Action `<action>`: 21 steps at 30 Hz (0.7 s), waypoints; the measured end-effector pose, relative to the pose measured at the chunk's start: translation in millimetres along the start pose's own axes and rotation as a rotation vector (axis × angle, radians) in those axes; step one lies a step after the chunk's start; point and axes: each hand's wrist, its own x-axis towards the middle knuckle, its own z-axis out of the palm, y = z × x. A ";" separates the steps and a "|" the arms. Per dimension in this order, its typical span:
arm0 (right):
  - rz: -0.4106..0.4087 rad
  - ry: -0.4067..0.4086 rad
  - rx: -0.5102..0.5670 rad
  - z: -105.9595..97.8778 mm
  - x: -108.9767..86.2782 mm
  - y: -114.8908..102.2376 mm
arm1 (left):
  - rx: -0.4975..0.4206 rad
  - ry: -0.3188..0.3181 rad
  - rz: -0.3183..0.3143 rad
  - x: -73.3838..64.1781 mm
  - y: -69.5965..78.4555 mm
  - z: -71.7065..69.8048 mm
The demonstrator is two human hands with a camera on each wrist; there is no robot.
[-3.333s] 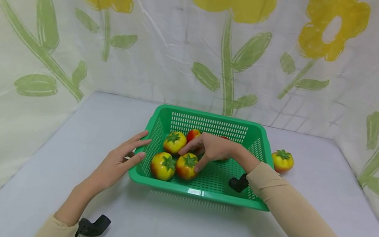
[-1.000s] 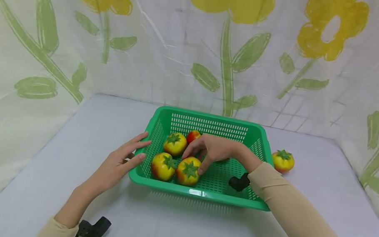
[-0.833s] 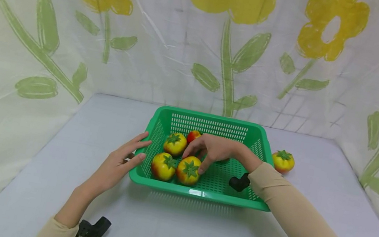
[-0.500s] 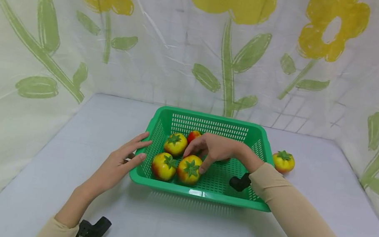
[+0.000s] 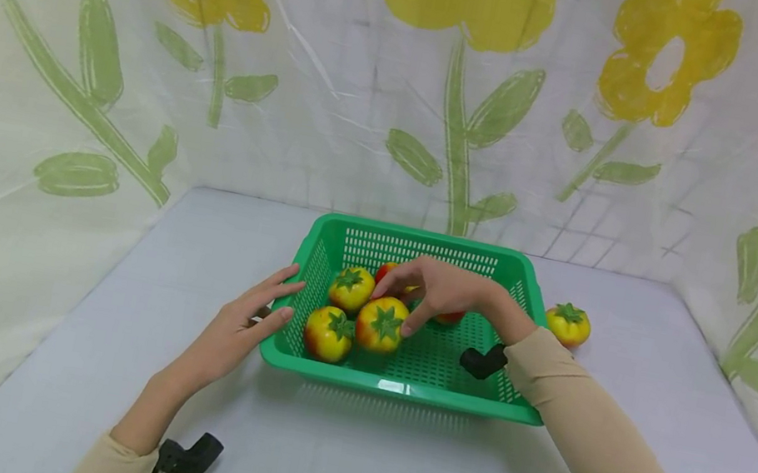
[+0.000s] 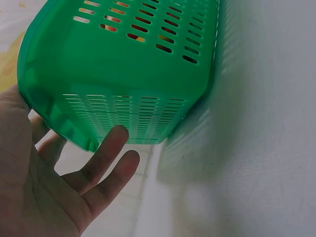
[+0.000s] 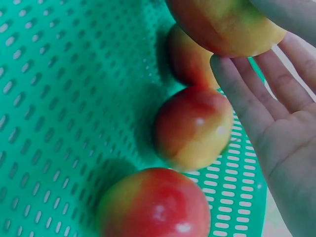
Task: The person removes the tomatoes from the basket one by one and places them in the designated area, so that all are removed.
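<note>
My right hand [image 5: 442, 288] pinches a yellow-red persimmon [image 5: 381, 325] with a green leafy cap between thumb and fingers. In the right wrist view, this persimmon [image 7: 227, 24] hangs raised over the floor of the green basket [image 5: 398, 389]. To its left sit a front persimmon [image 5: 328, 335] and a back persimmon [image 5: 350, 289]. A redder fruit [image 5: 386, 271] shows behind them, and another red fruit [image 5: 450, 317] is partly covered by my right hand. My left hand [image 5: 236, 330] rests at the basket's left rim, fingers extended; in the left wrist view two fingers [image 6: 111, 148] stand apart from its wall.
Outside the basket, at its right, a single persimmon [image 5: 567, 325] stands on the white table [image 5: 340, 458]. A cloth [image 5: 284, 84] painted with yellow flowers hangs behind and at the sides. Black wrist devices [image 5: 188, 455] show on both sleeves.
My right hand has raised the persimmon slightly from the basket floor over the last half second. My left hand has stayed at the rim.
</note>
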 end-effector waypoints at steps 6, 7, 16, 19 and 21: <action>-0.019 0.041 -0.006 -4.4 -3.6 -1.5 | 0.002 0.001 0.000 0.1 -0.4 -0.1; -0.025 0.047 -0.003 -5.1 -4.0 -1.8 | 0.002 0.001 0.000 0.1 -0.3 -0.3; -0.026 0.143 0.043 -9.2 -7.1 -4.3 | 0.006 0.005 0.000 -0.2 0.0 -0.1; -0.037 0.201 0.049 -10.7 -7.9 -4.1 | 0.000 0.005 0.001 -0.2 0.2 0.3; -0.040 0.232 0.052 -11.4 -7.6 -4.1 | 0.001 0.006 -0.001 -0.4 0.2 0.1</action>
